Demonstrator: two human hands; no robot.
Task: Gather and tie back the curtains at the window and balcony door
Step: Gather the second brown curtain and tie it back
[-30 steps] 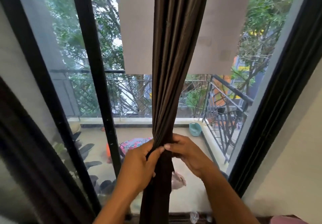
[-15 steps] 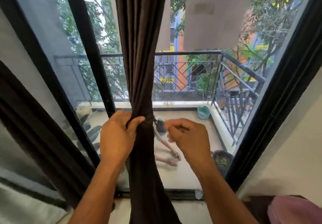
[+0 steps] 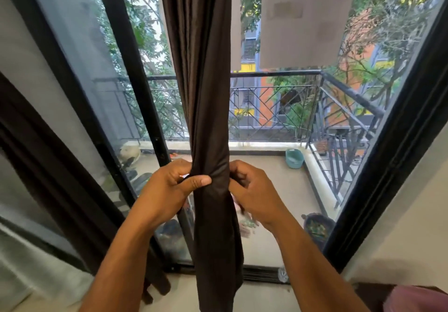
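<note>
Between my two hands: the dark brown curtain (image 3: pixel 206 117), gathered into one narrow bundle that hangs straight down in front of the glass balcony door (image 3: pixel 278 190).
Left hand: my left hand (image 3: pixel 169 188) wraps the bundle from its left side, thumb pressed across the front of the cloth, fingers (image 3: pixel 179 166) curled behind it, clamped on the curtain.
Right hand: my right hand (image 3: pixel 254 190) sits at the same height on the bundle's right edge, fingers (image 3: pixel 238 174) bent in and pinching the fabric; I cannot tell whether a tie is in them.
Above my fingers: the folds widen slowly toward the top of the frame.
Below my fingers: the cloth falls loose down to the floor.
Left of my left hand: a black door frame (image 3: pixel 135 93), and nearer me a second dark curtain (image 3: pixel 60 178).
Beyond my fingers: the balcony railing (image 3: pixel 278 74) and a teal tub (image 3: pixel 294 158) on the balcony floor.
</note>
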